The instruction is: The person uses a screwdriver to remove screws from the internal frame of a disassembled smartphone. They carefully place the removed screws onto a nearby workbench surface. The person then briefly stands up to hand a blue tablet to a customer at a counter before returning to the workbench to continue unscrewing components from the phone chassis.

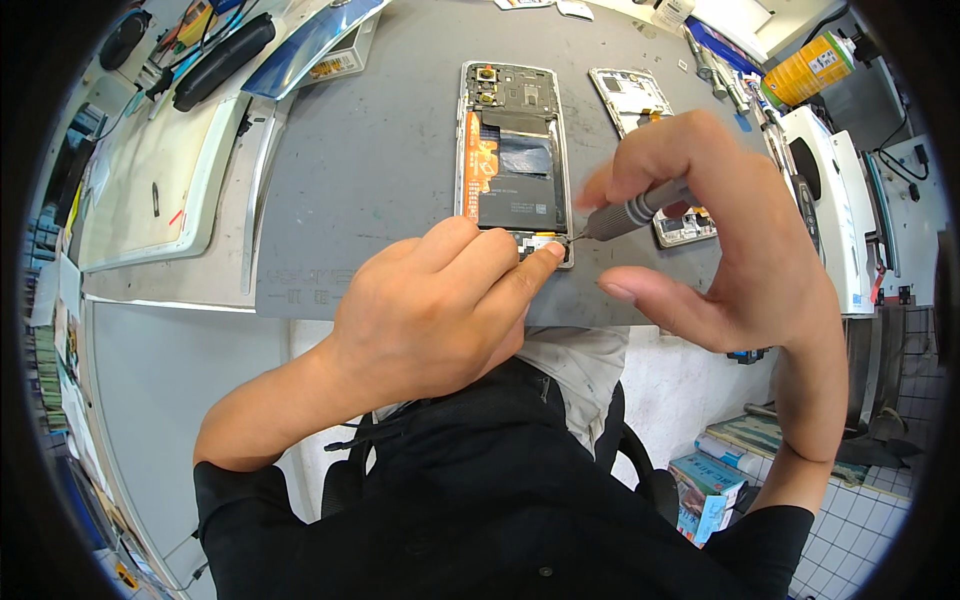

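Observation:
An opened smartphone (549,190) lies lengthwise on the grey work mat, with its dark battery, an orange flex strip and camera modules exposed. My left hand (425,300) is closed at its lower end, the index fingertip pressing on the bottom board and the other fingers curled; its thumb is mostly hidden. A grey-handled screwdriver (632,213) slants in from the right, its tip at the phone's lower right corner. My right hand (745,230) holds that screwdriver with bent fingers, its thumb apart from the handle. The upper fingertips are blurred.
A second disassembled phone (630,95) lies to the right, partly behind my right hand. Further right are pen-like tools (712,70) and a yellow spray can (812,68). A pale pad (150,180) and a black pouch (225,62) sit at left. The mat's front edge (300,316) is close to me.

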A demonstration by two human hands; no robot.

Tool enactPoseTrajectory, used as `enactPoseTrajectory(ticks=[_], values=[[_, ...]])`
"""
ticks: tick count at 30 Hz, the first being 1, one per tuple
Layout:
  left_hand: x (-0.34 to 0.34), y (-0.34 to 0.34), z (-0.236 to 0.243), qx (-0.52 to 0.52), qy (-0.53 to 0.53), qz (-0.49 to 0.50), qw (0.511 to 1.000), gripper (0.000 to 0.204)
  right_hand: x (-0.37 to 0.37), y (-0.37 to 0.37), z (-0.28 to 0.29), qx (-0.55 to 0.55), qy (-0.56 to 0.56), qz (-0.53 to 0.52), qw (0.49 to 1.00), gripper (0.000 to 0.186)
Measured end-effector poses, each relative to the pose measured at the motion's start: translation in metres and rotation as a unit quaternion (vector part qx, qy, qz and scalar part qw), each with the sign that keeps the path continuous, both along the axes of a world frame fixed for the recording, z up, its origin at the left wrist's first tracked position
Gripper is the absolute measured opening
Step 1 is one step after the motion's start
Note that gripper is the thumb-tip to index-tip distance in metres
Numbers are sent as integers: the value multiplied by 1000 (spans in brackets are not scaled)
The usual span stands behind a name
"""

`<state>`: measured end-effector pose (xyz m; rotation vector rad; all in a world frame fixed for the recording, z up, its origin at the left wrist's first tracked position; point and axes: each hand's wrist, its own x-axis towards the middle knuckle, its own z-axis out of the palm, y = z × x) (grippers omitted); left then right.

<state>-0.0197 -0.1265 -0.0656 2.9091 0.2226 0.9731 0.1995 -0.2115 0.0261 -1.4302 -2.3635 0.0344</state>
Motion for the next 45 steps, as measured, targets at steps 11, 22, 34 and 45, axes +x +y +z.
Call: enactPoseTrajectory(ticks=[11, 22, 34, 45], values=[[-1, -1, 2, 5, 5, 4, 1000, 36, 1, -4, 10, -14, -72, -47, 996, 47], [1, 0, 1, 13, 2, -7, 1000, 39, -6, -2, -2, 45, -12, -79, 996, 31], [56, 41, 72, -9, 9, -8, 1000, 24, 32, -47, 3, 129, 164, -174, 962, 33], [243, 143, 55, 142, 158, -22, 977, 16, 63, -105, -16, 60, 134, -232, 962, 34]])
